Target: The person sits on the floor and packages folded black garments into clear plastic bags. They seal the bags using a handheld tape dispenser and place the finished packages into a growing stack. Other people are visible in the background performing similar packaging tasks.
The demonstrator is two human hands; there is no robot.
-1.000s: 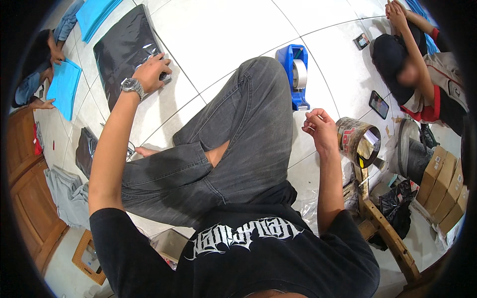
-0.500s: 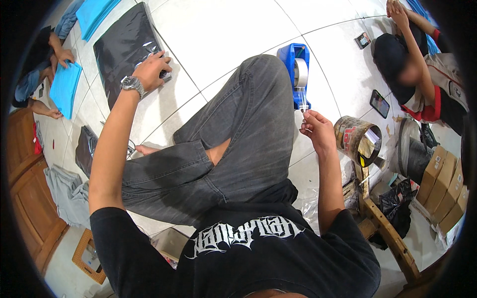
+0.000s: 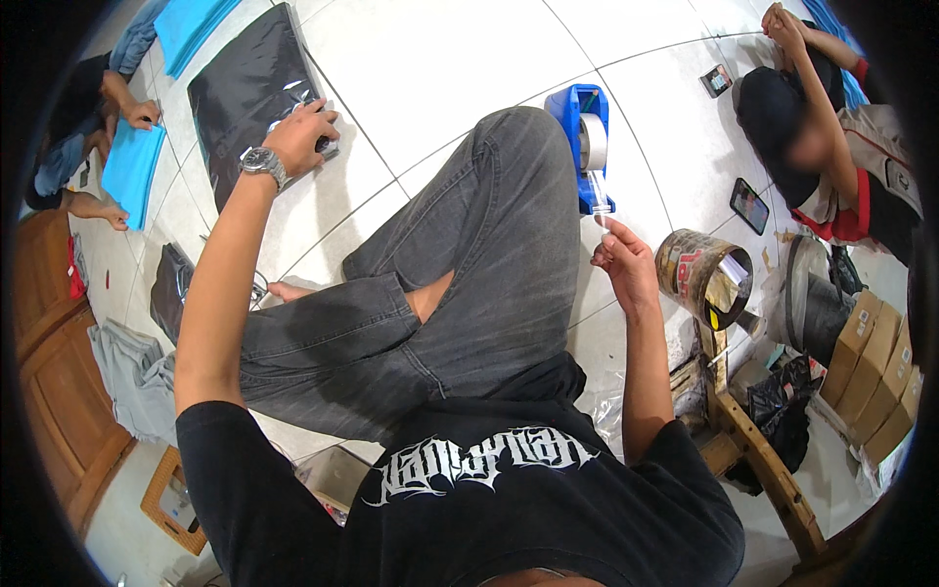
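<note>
My left hand [image 3: 301, 142] rests on the right edge of a glossy black plastic-wrapped package [image 3: 240, 93] on the floor, its fingers bent and apart. My right hand [image 3: 622, 252] pinches a clear strip of tape [image 3: 602, 220] drawn out from the front of a blue tape dispenser [image 3: 596, 103] holding a white-cored roll. The dispenser stands beside my right knee. My crossed legs in dark grey jeans [image 3: 460, 245] lie between both hands.
A co-worker [image 3: 68, 147] at left handles blue folded fabric [image 3: 139, 174]. Another person [image 3: 861, 157] sits at right near a phone [image 3: 748, 205]. Around me are a battered can [image 3: 685, 269], cardboard boxes [image 3: 871, 372], wooden framing [image 3: 768, 470], grey cloth [image 3: 127, 372] and another black package [image 3: 171, 293].
My right hand has closed on the tape end and pulled it slightly out, toward me. My left hand stays on the package. The left co-worker's hands have shifted slightly on the blue fabric.
</note>
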